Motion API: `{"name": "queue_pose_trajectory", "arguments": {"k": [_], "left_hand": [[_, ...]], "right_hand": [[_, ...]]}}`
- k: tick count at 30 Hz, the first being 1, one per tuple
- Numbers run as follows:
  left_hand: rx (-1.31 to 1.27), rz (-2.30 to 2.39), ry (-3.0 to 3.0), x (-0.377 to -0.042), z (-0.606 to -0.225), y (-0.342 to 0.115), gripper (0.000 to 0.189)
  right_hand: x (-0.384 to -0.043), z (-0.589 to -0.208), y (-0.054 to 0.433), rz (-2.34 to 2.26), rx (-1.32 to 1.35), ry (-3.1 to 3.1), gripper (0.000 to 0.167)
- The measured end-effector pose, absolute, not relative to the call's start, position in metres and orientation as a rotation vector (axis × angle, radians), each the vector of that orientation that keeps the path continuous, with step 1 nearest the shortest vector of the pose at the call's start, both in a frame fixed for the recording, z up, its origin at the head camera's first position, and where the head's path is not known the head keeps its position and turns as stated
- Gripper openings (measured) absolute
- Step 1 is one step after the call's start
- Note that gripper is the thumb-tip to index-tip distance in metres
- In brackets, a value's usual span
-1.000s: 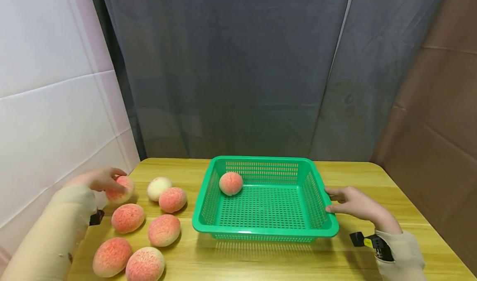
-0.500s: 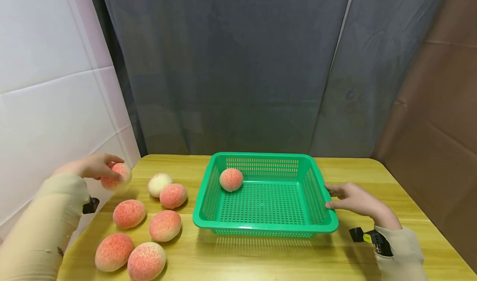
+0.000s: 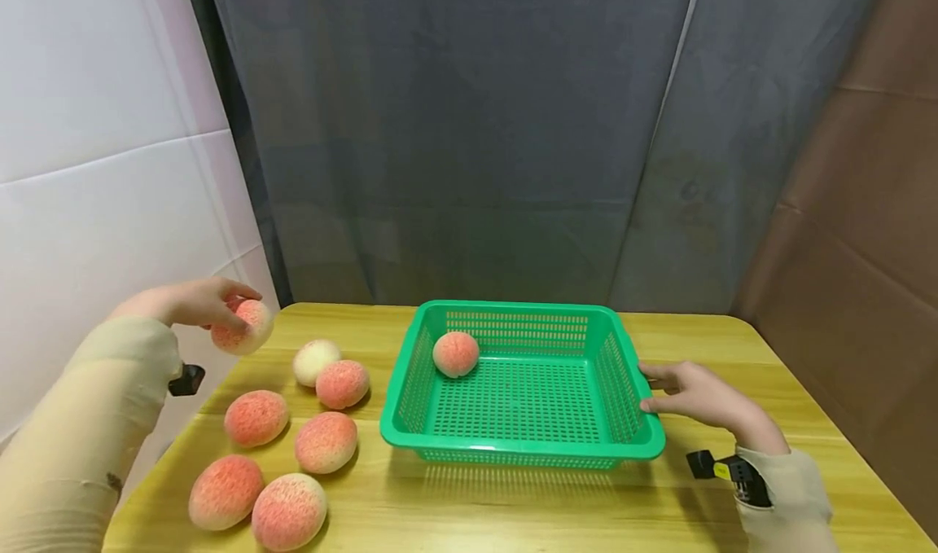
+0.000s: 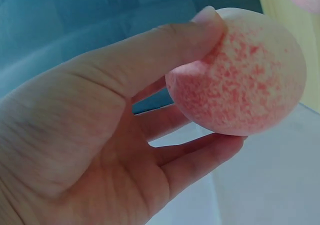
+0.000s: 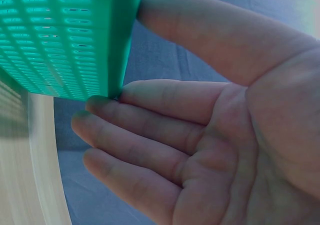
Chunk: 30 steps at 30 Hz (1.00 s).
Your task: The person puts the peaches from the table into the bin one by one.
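In the head view my left hand [image 3: 201, 303] holds a pink-and-cream peach [image 3: 252, 329] above the table's left edge. The left wrist view shows the thumb on one side of this peach [image 4: 245, 75] and fingers on the other. A green plastic basket [image 3: 513, 454] stands at mid-table with one peach [image 3: 456, 354] inside, by its left wall. My right hand [image 3: 699, 392] is at the basket's right rim. Up close, the right hand [image 5: 200, 130] has its thumb and straight fingertips touching the outer edge of the basket [image 5: 117, 45].
Left of the basket, several peaches lie on the wooden table [image 3: 469, 512], among them a pale one [image 3: 316, 362], a pink one [image 3: 343, 384] and a redder one [image 3: 225, 492]. A white sheet [image 3: 110, 211] hangs at left, a grey curtain [image 3: 469, 146] behind, a brown sheet [image 3: 872, 235] at right.
My left hand has raised the peach off the table, first up and slightly left, then a little to the right. My right hand and the basket stay in place.
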State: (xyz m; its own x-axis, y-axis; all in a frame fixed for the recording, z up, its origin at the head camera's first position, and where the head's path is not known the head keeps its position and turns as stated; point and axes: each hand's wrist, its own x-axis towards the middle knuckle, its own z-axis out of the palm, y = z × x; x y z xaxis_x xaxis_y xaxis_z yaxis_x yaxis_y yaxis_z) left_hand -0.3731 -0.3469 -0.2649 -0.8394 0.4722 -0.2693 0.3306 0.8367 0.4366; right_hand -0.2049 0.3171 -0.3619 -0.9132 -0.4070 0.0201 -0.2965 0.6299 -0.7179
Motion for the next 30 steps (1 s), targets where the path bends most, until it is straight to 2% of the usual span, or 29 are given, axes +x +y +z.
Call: {"name": "queue_pose_trajectory", "arguments": {"k": [19,30], "left_hand": [[0.744,0.502,2.682,-0.386,-0.231,-0.278,0.061],[0.801,0.466,2.628,-0.388,-0.215,-0.212,0.064]], "right_hand": [[-0.212,-0.361,0.317,-1.134,-0.572,2.727,0.070],[-0.210,-0.360,0.320,-1.136,-0.567,2.721,0.070]]}}
